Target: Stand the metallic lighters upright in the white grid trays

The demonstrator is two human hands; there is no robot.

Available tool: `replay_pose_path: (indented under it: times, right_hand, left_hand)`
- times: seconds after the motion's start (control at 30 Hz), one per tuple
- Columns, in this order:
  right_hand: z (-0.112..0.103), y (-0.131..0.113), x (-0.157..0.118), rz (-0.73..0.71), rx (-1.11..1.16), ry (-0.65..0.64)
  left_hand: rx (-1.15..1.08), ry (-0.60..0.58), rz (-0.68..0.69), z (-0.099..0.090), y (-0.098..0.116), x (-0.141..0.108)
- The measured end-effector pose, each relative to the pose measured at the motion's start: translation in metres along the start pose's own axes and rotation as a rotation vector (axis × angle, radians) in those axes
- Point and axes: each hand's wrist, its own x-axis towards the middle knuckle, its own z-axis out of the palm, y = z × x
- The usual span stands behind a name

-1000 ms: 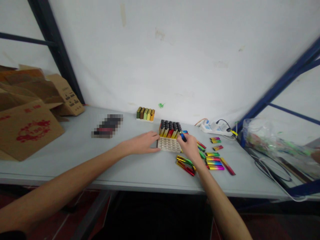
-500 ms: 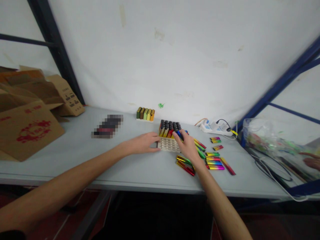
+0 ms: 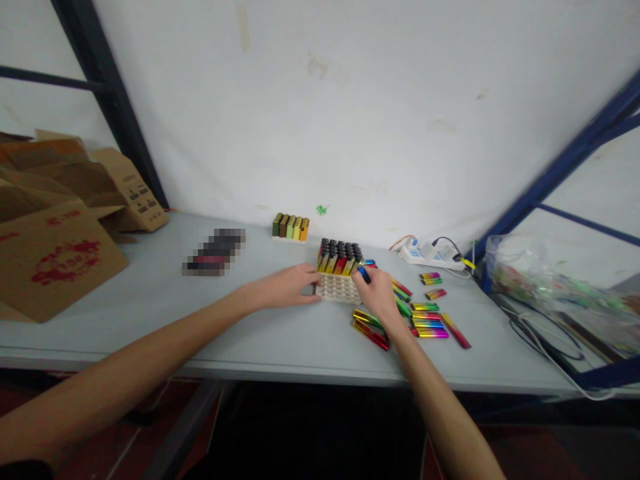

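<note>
My left hand (image 3: 289, 287) grips the left end of a white tray (image 3: 336, 288) with rows of small holes, thumb at the near corner and fingers at the far side. Upright lighters (image 3: 340, 257) with black tops fill the tray's far part. The near rows of holes are bare. My right hand (image 3: 376, 291) is closed around a blue lighter (image 3: 365, 273) at the tray's right edge; the fingers partly cover it. Under and beside this hand lie shiny multicoloured lighters (image 3: 430, 326), loose on the table.
A second tray of lighters (image 3: 291, 228) stands by the wall. A blurred dark object (image 3: 215, 253) lies to the left, near an open cardboard box (image 3: 75, 260). At the right are a power strip (image 3: 433, 255), cables (image 3: 537, 340), plastic bags (image 3: 550, 273) and a blue frame (image 3: 520, 207).
My right hand has shifted slightly right with the blue lighter, away from the upright rows. My left hand stays on the tray. Another person's hand at the far right has left view.
</note>
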Motion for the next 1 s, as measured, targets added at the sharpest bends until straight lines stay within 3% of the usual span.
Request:
replay_pose_path:
  times: [0.23,0.5,0.6,0.73,0.9,1.0]
  right_hand:
    - [0.000,-0.001,-0.001,-0.037,0.022,0.028]
    - [0.008,0.008,0.000,-0.230,0.099,-0.131]
    - [0.009,0.008,0.000,-0.261,0.111,-0.114]
    - [0.006,0.005,0.000,-0.131,0.247,-0.136]
    - [0.002,-0.001,0.000,0.154,0.743,-0.236]
    - [-0.002,-0.007,0.001,0.293,0.925,-0.256]
  left_hand:
    - [-0.004,0.018,0.004,-0.001,0.001,0.000]
    - [-0.040,0.036,0.044,0.002,-0.002,0.000]
    - [-0.038,0.032,0.042,0.001,0.000,0.000]
    - [-0.029,0.015,0.041,-0.001,0.003,0.000]
    - [-0.016,0.017,0.014,-0.002,0.004,0.000]
    - [-0.016,0.058,-0.016,-0.001,0.005,0.001]
